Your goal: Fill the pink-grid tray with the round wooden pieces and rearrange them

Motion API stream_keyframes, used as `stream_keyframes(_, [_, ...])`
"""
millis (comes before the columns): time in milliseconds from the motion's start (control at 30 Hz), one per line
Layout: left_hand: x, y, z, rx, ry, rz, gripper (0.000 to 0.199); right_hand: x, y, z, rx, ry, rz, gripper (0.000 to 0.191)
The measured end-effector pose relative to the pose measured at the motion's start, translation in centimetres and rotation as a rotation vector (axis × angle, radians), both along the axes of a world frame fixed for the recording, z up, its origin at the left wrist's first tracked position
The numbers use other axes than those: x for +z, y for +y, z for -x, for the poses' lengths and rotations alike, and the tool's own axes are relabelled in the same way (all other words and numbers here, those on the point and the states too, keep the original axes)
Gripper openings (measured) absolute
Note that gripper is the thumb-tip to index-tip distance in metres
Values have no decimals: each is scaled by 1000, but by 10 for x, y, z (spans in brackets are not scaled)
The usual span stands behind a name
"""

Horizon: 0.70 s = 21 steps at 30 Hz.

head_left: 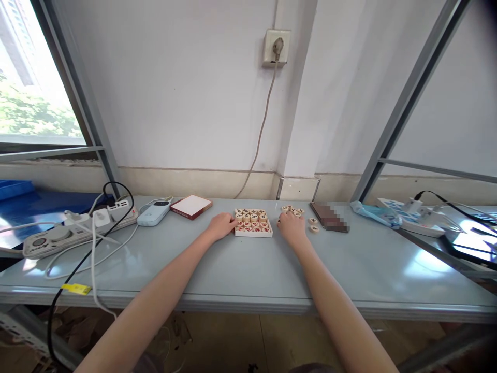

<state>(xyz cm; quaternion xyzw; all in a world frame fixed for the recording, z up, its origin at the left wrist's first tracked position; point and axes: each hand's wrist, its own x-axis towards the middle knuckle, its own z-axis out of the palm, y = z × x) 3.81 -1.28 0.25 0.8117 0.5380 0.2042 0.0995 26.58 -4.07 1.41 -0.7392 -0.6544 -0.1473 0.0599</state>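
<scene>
A white box (253, 234) holds round wooden Chinese chess pieces (254, 226), with red characters in the front rows and dark ones behind. My left hand (222, 226) is closed on the box's left edge, its fingertips by the pieces. To the right of the box, my right hand (292, 228) is curled down at the table. A piece seems to show at its fingertips, though the fingers hide most of it. Loose pieces (298, 212) lie just beyond that hand. Two more single pieces (313, 228) lie to its right.
A red-edged box lid (191, 206) lies left of the white box. Farther left are a pale blue device (154, 213), a power strip (58, 239) and tangled cables. A brown partly blurred object (324, 215), a blue plastic bag (375, 214) and another power strip (421, 226) are rightward.
</scene>
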Motion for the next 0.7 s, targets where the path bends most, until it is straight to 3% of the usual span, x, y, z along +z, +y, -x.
stream_keyframes(133, [1,1,3,-33,-15,69,35,1,1,2,31,-7,-30,22])
stream_keyframes(300, [2,2,5,-53,-38,111,40,7,0,17,216,230,-271,30])
stream_keyframes(400, [3,2,5,-57,-43,122,42,3,-1,33,404,308,-218,31])
stream_keyframes(533, [2,4,5,-69,-54,118,42,-8,-3,50,618,251,-139,30])
stream_keyframes(700, [1,6,6,-84,-59,134,44,-12,-3,54,631,196,-170,25])
